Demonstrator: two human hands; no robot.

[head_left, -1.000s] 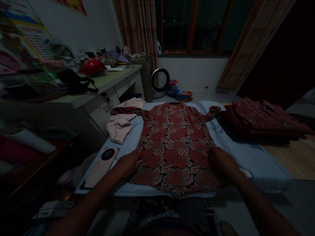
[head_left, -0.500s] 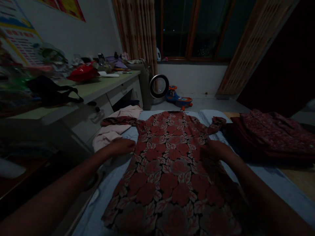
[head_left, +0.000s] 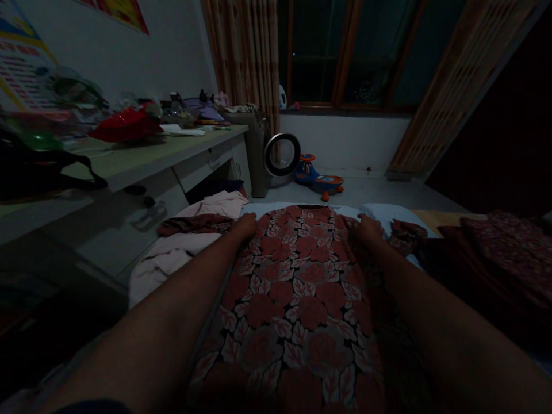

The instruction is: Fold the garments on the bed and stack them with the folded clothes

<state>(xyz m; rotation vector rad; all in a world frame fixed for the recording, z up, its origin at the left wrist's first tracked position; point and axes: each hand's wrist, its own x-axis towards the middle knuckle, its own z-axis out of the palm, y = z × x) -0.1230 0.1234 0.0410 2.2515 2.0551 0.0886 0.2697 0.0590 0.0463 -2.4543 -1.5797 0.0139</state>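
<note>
While the room lies dim around us, we have both arms stretched out over the floral garment [head_left: 302, 287], a red-and-pale flowered top spread flat, front up, on a light blue sheet [head_left: 379, 211]. Our left hand [head_left: 246, 224] rests at the garment's left shoulder, where the sleeve [head_left: 194, 223] runs off sideways; the fingers curl down onto the cloth, but we cannot tell whether they pinch it or merely press it. Our right hand [head_left: 368, 227] lies at the opposite shoulder, fingers bent onto the fabric, and here too the grip is too dark to judge as clamped or loose. The other sleeve [head_left: 405, 234] is bunched just beyond that hand.

A pale pink garment [head_left: 185, 247] lies crumpled beside the left sleeve, partly under it. On the right, near the sheet's edge, sits a stack of dark red clothes [head_left: 504, 253]. To the left stands a worktop [head_left: 142, 158] with drawers, carrying a red bag [head_left: 125, 125] and a black strap [head_left: 56, 169]. Farther off, on the floor beneath the window [head_left: 345, 52], stand a round fan [head_left: 282, 154] and a blue-and-orange toy car [head_left: 319, 175].
</note>
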